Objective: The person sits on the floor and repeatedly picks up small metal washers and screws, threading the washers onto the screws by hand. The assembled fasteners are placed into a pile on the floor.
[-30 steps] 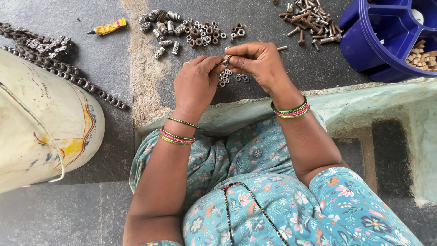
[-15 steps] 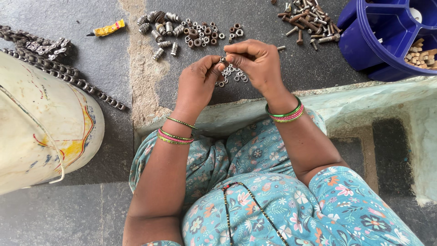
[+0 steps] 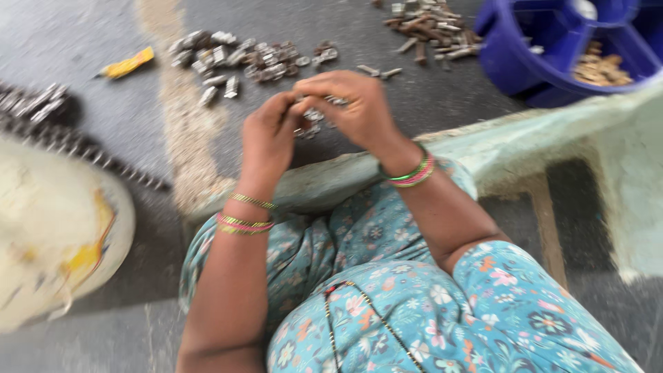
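Observation:
My left hand and my right hand meet over the dark floor, fingertips pinched together on a small metal part held between them. The picture is blurred, so the part's shape is unclear. Just under the hands lie a few small metal rings. Beyond them a heap of small metal nuts and sleeves is spread on the floor. Both wrists wear coloured bangles.
A rusty pile of bolts lies at the far right, next to a blue divided tub holding tan pieces. A chain runs along the left, near a yellow tool. A pale sack sits at left.
The view has shifted and blurred. My hands have stayed together on the small part, moving slightly left in the picture.

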